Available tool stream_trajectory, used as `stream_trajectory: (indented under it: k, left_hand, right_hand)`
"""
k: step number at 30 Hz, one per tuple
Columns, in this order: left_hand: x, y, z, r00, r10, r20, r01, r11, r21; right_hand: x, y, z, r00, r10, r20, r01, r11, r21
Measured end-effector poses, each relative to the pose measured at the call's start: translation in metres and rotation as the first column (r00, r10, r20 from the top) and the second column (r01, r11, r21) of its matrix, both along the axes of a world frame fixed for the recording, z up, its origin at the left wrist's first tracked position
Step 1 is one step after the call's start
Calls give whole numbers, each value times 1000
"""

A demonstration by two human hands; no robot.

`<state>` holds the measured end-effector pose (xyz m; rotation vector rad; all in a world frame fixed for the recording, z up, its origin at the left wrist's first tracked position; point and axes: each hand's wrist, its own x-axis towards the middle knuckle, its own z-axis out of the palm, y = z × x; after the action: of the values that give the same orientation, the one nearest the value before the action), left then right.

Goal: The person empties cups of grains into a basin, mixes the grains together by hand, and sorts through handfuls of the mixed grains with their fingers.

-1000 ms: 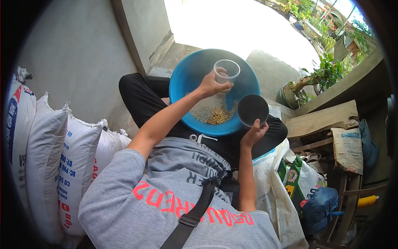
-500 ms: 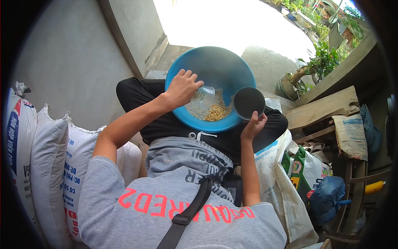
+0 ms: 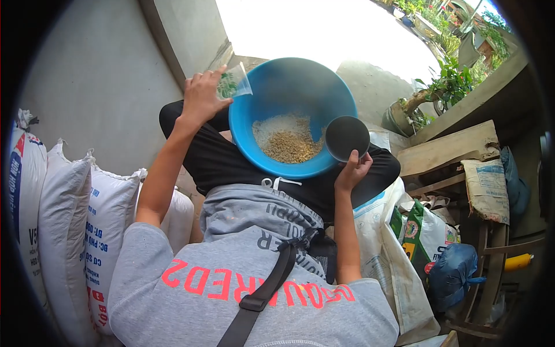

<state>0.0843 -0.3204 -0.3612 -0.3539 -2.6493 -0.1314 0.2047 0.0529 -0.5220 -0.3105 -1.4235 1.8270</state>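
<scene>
A large blue basin (image 3: 306, 87) rests between my crossed legs, tilted a little towards me. In its bottom lies a heap of grain (image 3: 289, 144), pale white at the back and left, with brownish-yellow bits in front. My left hand (image 3: 203, 92) grips a clear plastic cup (image 3: 236, 82) with green print, held tilted at the basin's left rim; the cup looks empty. Over the basin's right rim, my right hand (image 3: 354, 172) holds a dark round container (image 3: 347, 139) by its near edge, thumb against the side. I cannot make out anything inside it.
Several full white sacks (image 3: 66, 225) stand along my left. To my right are a wooden bench (image 3: 451, 151), printed bags (image 3: 425, 237) and a blue plastic bag (image 3: 455, 276). A potted plant (image 3: 399, 118) stands beyond the bench.
My left hand has lifted the clear cup out of the basin, up and left to its rim. Brownish bits now cover the yellow kernels. My right hand has hardly moved.
</scene>
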Motion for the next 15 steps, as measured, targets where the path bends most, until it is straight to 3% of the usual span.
stream_trajectory:
  k: [2, 3, 4, 5, 7, 8, 10, 11, 13, 14, 15]
  left_hand:
    - [-12, -55, -14, 957, 263, -125, -220, 933, 285]
    - [-7, -78, -13, 915, 399, -63, -341, 846, 409]
    - [-10, -112, -31, 861, 501, -92, -419, 799, 432]
    - [-1, -132, -36, 799, 601, 11, -551, 725, 413]
    - [10, -157, -61, 621, 783, 26, -730, 567, 381]
    - [7, -158, -75, 623, 781, -29, -702, 576, 420]
    - [8, -137, -88, 623, 771, -132, -636, 598, 489]
    - [10, -106, -89, 744, 585, -323, -377, 766, 520]
    - [19, -25, -69, 939, 125, -321, 82, 824, 561]
    - [28, 16, -59, 978, -133, -158, 204, 738, 643]
    - [28, 47, -65, 936, -350, 42, 236, 710, 663]
  right_hand:
    - [0, 1, -1, 1000, 16, -4, -16, 1000, -26]
    - [-2, -2, 0, 1000, -29, -2, 29, 997, 66]
    - [-5, -7, 6, 997, -73, -8, 73, 985, 159]
    - [-10, -10, 14, 993, -113, -18, 114, 961, 251]
    - [-19, -13, 47, 993, -96, 70, 53, 886, 461]
    - [-26, -15, 56, 988, -99, 120, 17, 835, 550]
    - [-67, -11, 52, 957, -2, 290, -132, 886, 444]
    - [-76, -20, 72, 901, 210, 380, -313, 920, 235]
    - [-118, -27, 71, 846, 271, 459, -412, 878, 241]
    - [-142, -27, 58, 788, 393, 475, -499, 859, 117]
    - [-160, -29, 49, 747, 419, 515, -516, 855, 52]
